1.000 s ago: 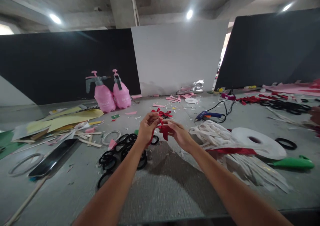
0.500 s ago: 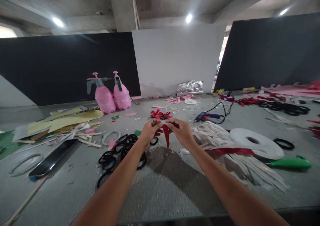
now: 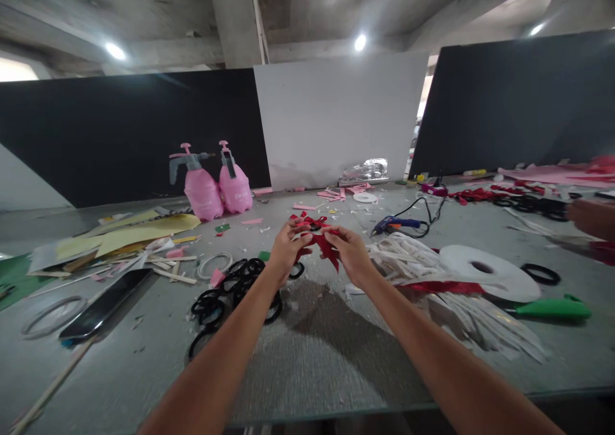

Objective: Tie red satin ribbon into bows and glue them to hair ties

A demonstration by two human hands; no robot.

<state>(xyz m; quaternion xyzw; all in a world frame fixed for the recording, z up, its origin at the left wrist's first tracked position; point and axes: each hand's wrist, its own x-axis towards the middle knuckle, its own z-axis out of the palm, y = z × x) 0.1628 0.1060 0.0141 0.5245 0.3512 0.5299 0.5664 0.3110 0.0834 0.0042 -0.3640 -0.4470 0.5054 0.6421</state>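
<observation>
My left hand [image 3: 287,248] and my right hand [image 3: 352,250] meet above the middle of the grey table [image 3: 312,352]. Both pinch a piece of red ribbon [image 3: 321,243] stretched between them, its tail hanging below my right fingers. Just beyond the hands lies a finished red ribbon bow [image 3: 307,220]. A pile of black hair ties [image 3: 230,294] lies under my left wrist.
Two pink spray bottles [image 3: 216,185] stand at the back. Yellow paper sheets [image 3: 125,233] and a black phone [image 3: 103,303] lie left. Right are white strips [image 3: 432,275], a white tape roll [image 3: 487,271], a green-handled tool [image 3: 552,308] and a blue glue gun [image 3: 396,222]. Another person's hand [image 3: 593,217] shows far right.
My hands have risen slightly and shifted the red ribbon, whose hanging tail now points down to the right. Another person's hand has come into view at the far right.
</observation>
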